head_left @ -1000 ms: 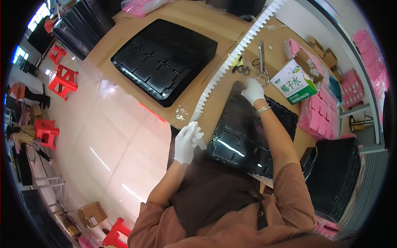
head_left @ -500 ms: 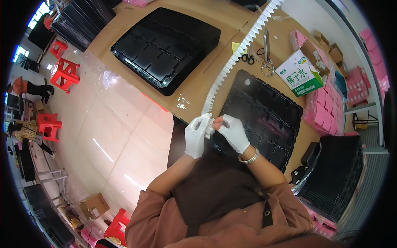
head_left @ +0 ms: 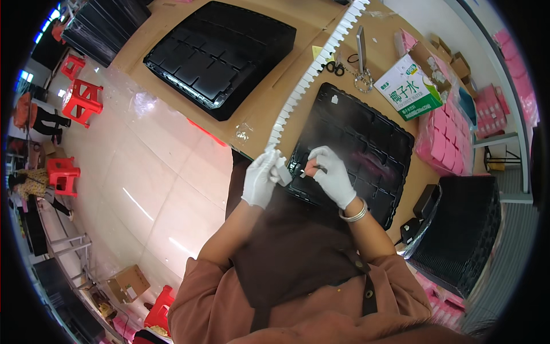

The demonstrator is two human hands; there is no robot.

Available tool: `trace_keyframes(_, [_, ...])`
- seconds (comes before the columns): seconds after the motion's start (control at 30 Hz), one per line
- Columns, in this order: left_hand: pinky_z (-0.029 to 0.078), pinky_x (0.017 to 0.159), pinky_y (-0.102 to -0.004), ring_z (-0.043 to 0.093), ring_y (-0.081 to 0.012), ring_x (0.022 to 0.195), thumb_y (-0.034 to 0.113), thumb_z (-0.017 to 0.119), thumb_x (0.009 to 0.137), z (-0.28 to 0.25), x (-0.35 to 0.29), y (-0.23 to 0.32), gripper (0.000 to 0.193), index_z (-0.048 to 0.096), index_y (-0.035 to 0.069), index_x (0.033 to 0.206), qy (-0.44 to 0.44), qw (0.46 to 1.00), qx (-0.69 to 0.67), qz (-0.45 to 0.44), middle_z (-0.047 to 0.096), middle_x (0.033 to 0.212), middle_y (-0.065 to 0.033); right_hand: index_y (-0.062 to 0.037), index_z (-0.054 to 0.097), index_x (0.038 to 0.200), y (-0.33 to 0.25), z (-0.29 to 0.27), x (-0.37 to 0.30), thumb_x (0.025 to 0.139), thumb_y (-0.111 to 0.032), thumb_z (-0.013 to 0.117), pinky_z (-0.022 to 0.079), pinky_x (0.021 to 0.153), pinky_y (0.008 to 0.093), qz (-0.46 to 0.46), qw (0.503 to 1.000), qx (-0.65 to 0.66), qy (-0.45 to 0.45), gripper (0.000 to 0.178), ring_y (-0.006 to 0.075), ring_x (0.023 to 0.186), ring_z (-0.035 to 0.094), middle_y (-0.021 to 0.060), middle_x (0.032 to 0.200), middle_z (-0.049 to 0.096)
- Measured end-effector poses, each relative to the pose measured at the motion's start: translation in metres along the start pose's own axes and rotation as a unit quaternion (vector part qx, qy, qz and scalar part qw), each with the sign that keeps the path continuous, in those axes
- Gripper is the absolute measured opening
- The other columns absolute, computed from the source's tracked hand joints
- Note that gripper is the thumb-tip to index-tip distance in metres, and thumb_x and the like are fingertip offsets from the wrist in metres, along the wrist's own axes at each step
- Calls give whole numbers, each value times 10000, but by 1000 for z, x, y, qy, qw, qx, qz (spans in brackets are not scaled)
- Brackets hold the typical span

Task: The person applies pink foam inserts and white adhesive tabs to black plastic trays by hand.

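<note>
A long white strip with a toothed edge (head_left: 303,81) runs down from the far edge of the table. My left hand (head_left: 259,182), in a white glove, is closed on its near end, where a short white flap hangs beside the fingers. My right hand (head_left: 333,179), gloved with bare fingertips showing, pinches a small white piece (head_left: 303,173), perhaps a tab; its kind is too small to make out. Under the right hand lies a black molded plastic tray (head_left: 366,135) with a white tab (head_left: 334,99) on its far corner.
At the far left of the table sits a stack of black trays (head_left: 220,54). Black scissors (head_left: 335,69), a chain and an upright plate-like object (head_left: 361,49) are beyond the tray. A green-white carton (head_left: 408,89), pink wrapped packs (head_left: 444,143) and more black trays (head_left: 458,229) line the right.
My hands have come apart: the right has moved off to the right with a small white piece in its fingertips. My left hand has shifted slightly left with the strip's end.
</note>
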State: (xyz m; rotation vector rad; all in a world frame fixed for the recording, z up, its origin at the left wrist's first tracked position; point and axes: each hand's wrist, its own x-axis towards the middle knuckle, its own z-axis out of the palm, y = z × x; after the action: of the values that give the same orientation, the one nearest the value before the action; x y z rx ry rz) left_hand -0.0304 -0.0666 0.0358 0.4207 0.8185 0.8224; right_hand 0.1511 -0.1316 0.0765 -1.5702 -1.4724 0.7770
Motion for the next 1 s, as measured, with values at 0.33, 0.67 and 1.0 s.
trace_keyframes(0.33, [336,484,-154,442,-22,540,213,592,959,7,-14,-2,218,648,7,1003,38,988,142,52,543,664,23,-42,635,927,11,21,-5,704,-46,736,497,680,347,121,985,-119,-31,245,230,761,608,93,917,595])
trace_keyframes(0.67, [336,450,-183,431,-37,496,200,579,959,24,-12,6,219,634,-2,1024,0,988,149,26,548,658,6,1,669,912,-6,29,-4,845,-70,677,452,634,240,203,953,225,19,98,59,715,546,-2,799,645])
trace_keyframes(1.0, [300,428,-147,506,-22,632,193,562,961,32,4,-2,221,613,10,1073,-32,998,53,-16,588,853,6,-18,616,804,-1,-6,-24,761,38,632,470,699,305,-16,987,111,112,73,197,768,587,65,819,596])
